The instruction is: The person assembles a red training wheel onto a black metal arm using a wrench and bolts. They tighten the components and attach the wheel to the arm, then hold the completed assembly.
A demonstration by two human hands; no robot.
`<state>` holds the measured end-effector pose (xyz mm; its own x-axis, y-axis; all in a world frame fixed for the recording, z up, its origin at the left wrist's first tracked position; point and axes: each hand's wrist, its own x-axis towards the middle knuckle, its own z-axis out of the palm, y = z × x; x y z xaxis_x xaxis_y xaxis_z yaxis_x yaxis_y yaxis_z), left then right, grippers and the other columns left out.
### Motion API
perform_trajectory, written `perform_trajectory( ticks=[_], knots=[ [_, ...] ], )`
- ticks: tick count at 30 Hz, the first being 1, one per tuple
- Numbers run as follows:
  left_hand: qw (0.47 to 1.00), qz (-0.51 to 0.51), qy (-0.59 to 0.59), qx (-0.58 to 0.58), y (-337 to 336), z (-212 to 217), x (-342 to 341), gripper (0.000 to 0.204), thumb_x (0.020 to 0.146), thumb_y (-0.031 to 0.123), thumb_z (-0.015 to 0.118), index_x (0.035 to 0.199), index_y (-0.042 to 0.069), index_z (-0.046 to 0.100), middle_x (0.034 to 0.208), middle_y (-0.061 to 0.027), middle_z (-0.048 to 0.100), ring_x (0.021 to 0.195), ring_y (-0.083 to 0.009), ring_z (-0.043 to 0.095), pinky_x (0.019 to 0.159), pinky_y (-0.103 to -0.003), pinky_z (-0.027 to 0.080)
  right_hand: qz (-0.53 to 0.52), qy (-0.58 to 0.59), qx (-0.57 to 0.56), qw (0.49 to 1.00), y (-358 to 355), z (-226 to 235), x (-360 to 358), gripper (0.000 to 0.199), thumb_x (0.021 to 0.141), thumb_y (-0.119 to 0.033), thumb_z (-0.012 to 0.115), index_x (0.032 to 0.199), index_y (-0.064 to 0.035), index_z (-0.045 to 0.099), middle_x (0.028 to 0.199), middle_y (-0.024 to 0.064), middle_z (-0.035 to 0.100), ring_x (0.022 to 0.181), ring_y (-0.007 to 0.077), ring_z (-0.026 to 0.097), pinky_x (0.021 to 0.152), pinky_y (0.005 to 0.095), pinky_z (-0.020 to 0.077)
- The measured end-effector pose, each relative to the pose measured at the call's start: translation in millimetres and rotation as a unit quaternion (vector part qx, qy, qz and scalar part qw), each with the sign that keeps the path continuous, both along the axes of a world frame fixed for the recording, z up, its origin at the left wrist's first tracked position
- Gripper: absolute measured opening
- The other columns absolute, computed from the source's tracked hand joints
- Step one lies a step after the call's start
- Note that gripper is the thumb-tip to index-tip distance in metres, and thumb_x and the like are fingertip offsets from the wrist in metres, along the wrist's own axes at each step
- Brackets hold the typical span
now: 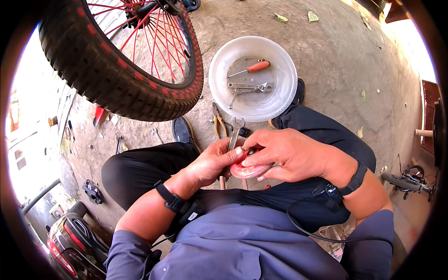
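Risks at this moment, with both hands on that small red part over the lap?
1. The small red and pink round part is pinched between the left hand and right hand above the lap; a slip might drop it onto the dusty concrete ground.
2. The grey open-end wrench stands among the fingers and may slip.
3. The yellow-handled pliers lie loose near the feet.

A rough, grey concrete floor (336, 60) carries everything here. In the upper left of the frame a fat black tyre with red spokes (116, 70) stands on it. At upper centre sits a round white plastic basin (219, 88). Just below the basin lie pliers (217, 122) and an open-ended spanner (236, 128). Dry leaves (312, 17) are scattered near the top edge. A small bicycle (407, 179) lies at the far right.
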<state>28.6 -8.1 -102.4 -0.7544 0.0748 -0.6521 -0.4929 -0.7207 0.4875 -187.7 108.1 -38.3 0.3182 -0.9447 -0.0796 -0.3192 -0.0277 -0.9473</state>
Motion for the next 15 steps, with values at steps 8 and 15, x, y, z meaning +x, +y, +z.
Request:
perform_trajectory(
  ticks=[8,15],
  knots=[
    [0.997,0.020,0.040,0.063,-7,12,-2,0.063,0.088,0.033,0.075,0.136,0.001,0.049,0.126,-0.0081,0.060,0.117,-0.0161,0.057,0.102,-0.032,0.044,0.010,-0.025,-0.002,1.000,-6,-7,5,0.035,0.075,-0.007,0.076,0.109,-0.0114,0.072,0.118,0.0106,0.061,0.108,0.0293,0.059,0.094,0.0403,0.0464],
    [0.997,0.024,0.011,0.075,1,-4,13,0.055,0.094,0.030,0.069,0.137,0.005,0.048,0.109,-0.0030,0.065,0.086,-0.0086,0.063,0.065,-0.020,0.050,0.017,-0.036,-0.013,0.999,-5,-12,5,0.031,0.077,-0.009,0.076,0.107,-0.0116,0.072,0.123,0.0111,0.059,0.113,0.0304,0.057,0.097,0.0416,0.0436]
  ],
)
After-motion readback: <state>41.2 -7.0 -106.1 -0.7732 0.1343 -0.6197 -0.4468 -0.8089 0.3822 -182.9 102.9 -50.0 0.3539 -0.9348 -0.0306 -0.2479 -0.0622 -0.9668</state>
